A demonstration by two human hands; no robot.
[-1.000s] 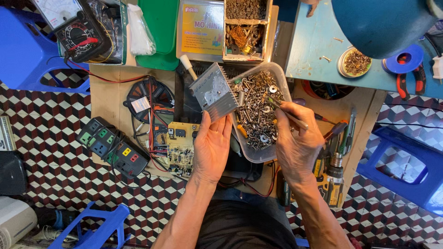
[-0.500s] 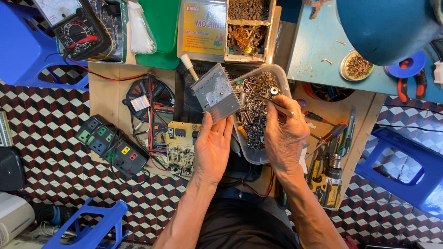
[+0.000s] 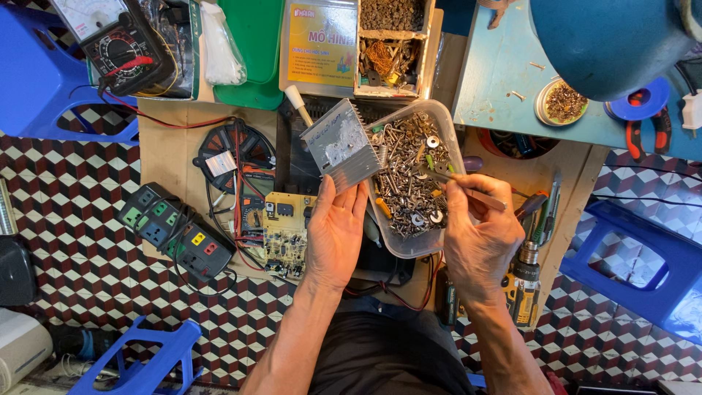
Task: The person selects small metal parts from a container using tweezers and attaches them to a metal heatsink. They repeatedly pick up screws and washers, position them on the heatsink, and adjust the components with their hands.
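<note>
My two hands work over one clear tub [image 3: 447, 143] of mixed screws, washers and nuts, too many to count. My left hand [image 3: 335, 232] grips one heatsink [image 3: 342, 145], fingers closed on its lower edge, holding it tilted at the tub's left rim. The heatsink is a bare silver metal plate, roughly square, with parallel fins along its lower right edge and a faint line of marking near the top. My right hand [image 3: 479, 234] is pinched shut on one pair of tweezers [image 3: 457, 182], the tips reaching left into the hardware; I cannot tell whether they hold a part. Below the heatsink lies one yellowish circuit board [image 3: 287, 232] with wires, and left of it one black round fan [image 3: 230, 153] bearing a small white square label. One dark power strip [image 3: 175, 232] sits further left, with green, yellow, red and blue sockets. One black meter [image 3: 121, 44] with a white dial face lies at upper left. One flat package [image 3: 320, 45], rectangular with a yellow and blue printed cover, lies at top centre; right of it stands one open box [image 3: 395, 44] with two compartments of small parts. One round tin [image 3: 561, 102] of small parts rests on the blue table [image 3: 497, 80]. Three blue stools show at the frame edges. One drill [image 3: 525, 281] lies just beside my right wrist.
</note>
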